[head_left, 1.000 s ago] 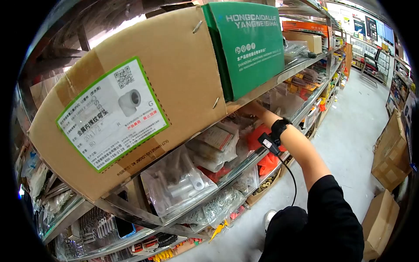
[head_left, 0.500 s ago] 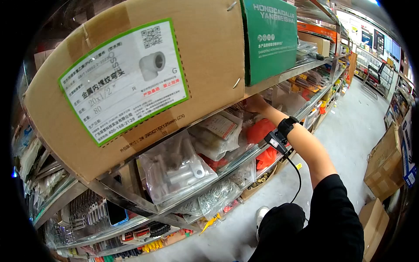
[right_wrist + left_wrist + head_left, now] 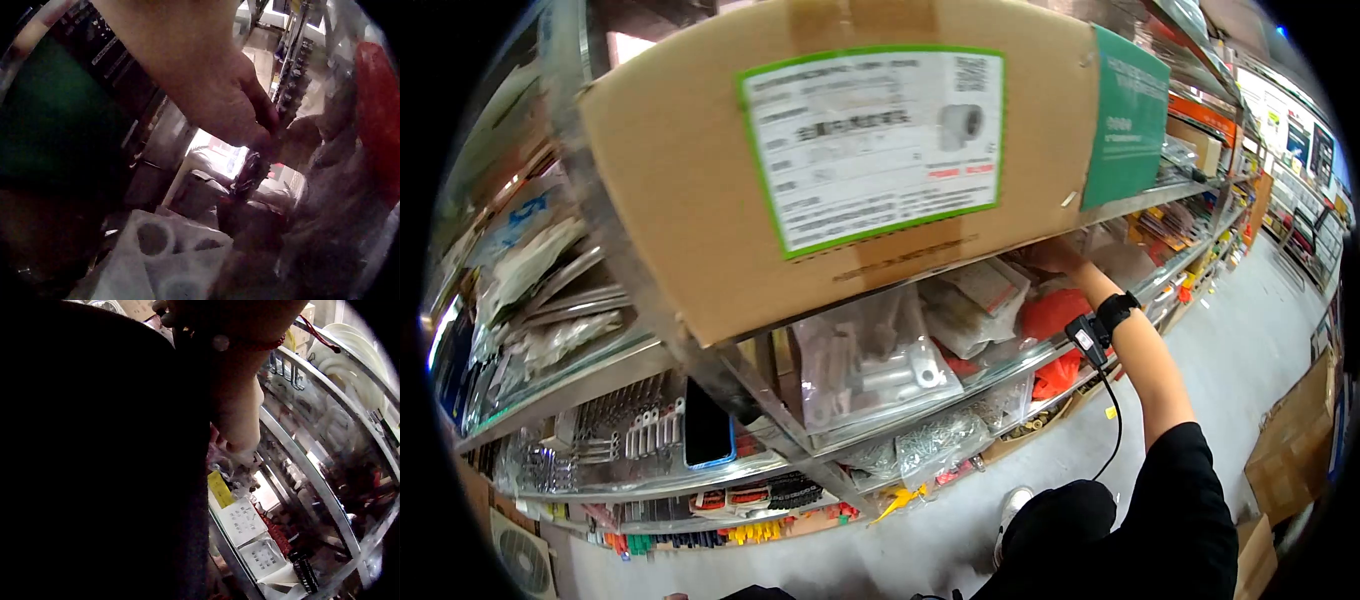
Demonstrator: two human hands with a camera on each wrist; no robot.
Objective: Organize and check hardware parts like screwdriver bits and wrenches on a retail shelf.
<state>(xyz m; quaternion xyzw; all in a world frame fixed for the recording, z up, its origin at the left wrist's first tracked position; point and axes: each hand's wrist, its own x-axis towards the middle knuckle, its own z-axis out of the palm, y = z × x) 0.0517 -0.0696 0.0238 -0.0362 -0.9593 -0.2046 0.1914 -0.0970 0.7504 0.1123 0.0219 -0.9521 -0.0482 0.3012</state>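
My right hand [image 3: 1055, 258] reaches into the shelf under a large cardboard box [image 3: 1040, 110], a black strap and small camera on its wrist. In the right wrist view its fingers point down, right at a dark patterned item [image 3: 252, 172] among plastic packets; I cannot tell whether they grip it. Close by lie a whitish packet with ring shapes [image 3: 181, 250] and a red bag [image 3: 1055, 315]. My left hand [image 3: 237, 415], below a red cord bracelet, hangs with fingers loose beside the shelving, partly hidden by something dark. No held thing shows there.
A green box [image 3: 1135, 120] stands beside the cardboard box. Clear bags of metal parts [image 3: 880, 360] lie on the shelf below, with a phone [image 3: 708, 425] left of a metal post. Cartons [image 3: 1290, 440] stand across the aisle floor [image 3: 1200, 350].
The head view has swung left, so boxes and shelf sit farther right and more of the left shelving shows. My right hand stays reached in under the cardboard box.
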